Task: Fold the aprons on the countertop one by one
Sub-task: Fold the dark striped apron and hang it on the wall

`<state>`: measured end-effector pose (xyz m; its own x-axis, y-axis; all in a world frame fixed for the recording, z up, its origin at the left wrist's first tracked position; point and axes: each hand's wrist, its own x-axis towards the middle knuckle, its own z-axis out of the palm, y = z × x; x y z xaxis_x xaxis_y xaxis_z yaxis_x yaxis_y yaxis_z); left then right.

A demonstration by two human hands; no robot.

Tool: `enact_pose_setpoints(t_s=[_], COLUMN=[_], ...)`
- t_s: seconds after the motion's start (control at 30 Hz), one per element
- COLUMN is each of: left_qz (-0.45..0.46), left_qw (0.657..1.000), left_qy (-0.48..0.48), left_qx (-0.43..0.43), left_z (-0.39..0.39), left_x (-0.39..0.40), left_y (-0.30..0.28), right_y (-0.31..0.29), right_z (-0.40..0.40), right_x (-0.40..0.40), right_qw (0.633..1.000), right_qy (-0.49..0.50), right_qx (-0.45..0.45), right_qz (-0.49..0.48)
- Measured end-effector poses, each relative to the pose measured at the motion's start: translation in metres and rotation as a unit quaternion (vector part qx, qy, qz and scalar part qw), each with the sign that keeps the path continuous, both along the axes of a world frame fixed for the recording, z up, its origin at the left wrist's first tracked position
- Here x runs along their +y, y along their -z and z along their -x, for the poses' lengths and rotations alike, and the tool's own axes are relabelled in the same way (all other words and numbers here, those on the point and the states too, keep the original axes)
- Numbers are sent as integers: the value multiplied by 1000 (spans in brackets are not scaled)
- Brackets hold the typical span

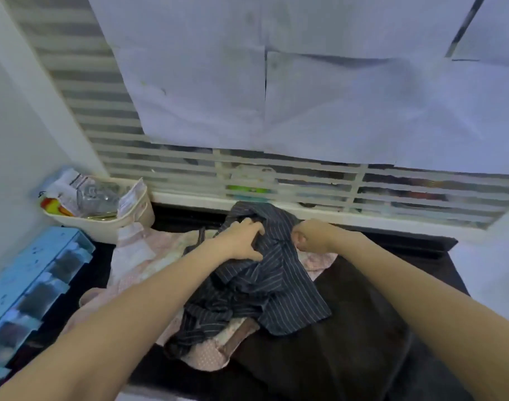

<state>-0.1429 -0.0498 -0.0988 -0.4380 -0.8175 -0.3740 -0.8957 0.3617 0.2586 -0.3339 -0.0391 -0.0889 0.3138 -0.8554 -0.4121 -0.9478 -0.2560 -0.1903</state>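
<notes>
While both arms reached forward over the dark countertop (377,328), state was as follows:

left hand: left hand (244,240) lay on the far part of the striped apron (264,287), fingers curled into the bunched cloth, thumb spread toward the near side; it gripped the fabric.

right hand: right hand (311,235) was clenched round a fold at the apron's far right edge, just beside the left hand; cloth ran between the two.

striped apron: dark navy with thin pale stripes, crumpled, unfolded, mid-counter, near the window ledge; lay on top of the pink aprons.

pink aprons: pale pink aprons (137,256) spread rumpled underneath, showing left of the striped one and at its near edge; a dotted pink piece (209,355) stuck out toward the counter's front.

left side: cream basket (125,224) with packets in the far left corner; blue drawer unit (36,279) against the left wall.

back: slatted window grille (305,180), upper part covered with white paper sheets (276,96).
</notes>
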Motion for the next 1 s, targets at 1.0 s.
enact_pose_setpoints(t_s=[1.0], left_qz=[301], left_qw=[906], left_qy=[-268], left_qx=[131], left_z=[-5], left_x=[58], left_y=[-104], right_y=[-195], right_z=[-13], right_x=[31], right_qw=[891], right_qy=[106], right_qx=[-315], right_qz=[309])
